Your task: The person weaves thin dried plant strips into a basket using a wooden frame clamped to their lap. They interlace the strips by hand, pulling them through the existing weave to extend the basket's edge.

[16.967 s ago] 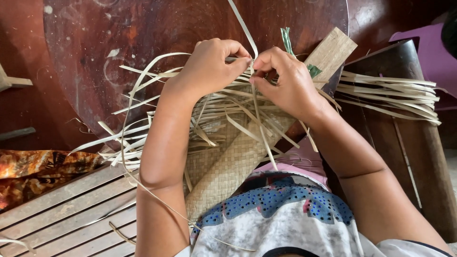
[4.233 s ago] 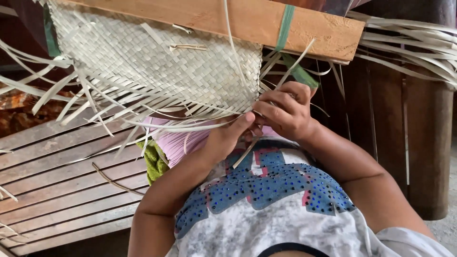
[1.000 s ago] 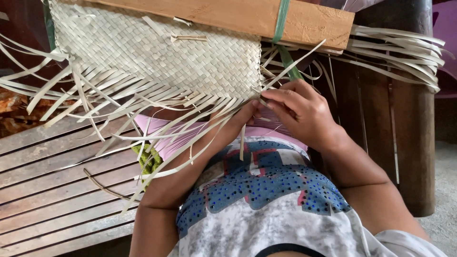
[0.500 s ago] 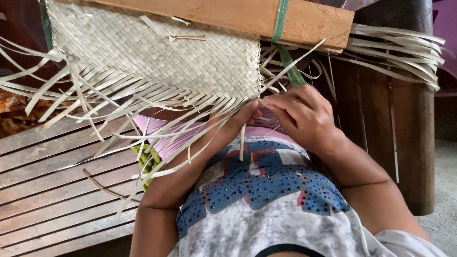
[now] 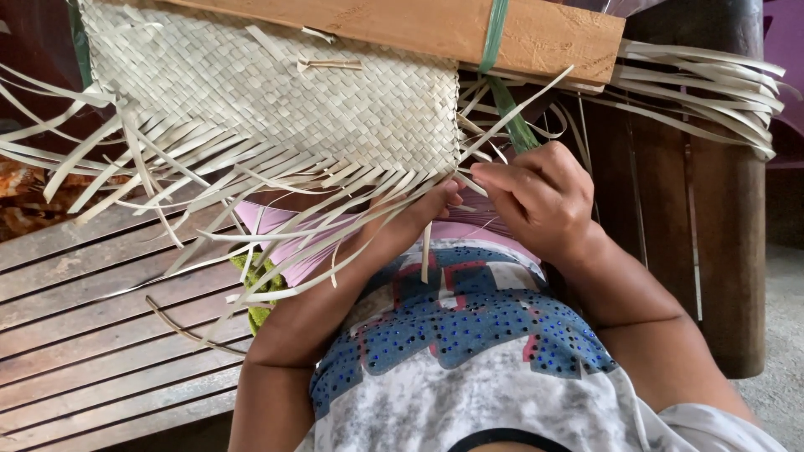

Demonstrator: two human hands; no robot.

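Hands — my two — met at the lower right corner of one pale woven palm-leaf mat (image 5: 276, 92): left hand (image 5: 419, 209) and right hand (image 5: 540, 197) pinched loose strips (image 5: 251, 226); one wooden board (image 5: 435, 25) edged its top.

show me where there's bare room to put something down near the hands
Free: the slatted bench at lower left, below the loose strips and left of the left arm. Crowded: the mat edge where the left hand and right hand work, and the strip bundle at upper right.
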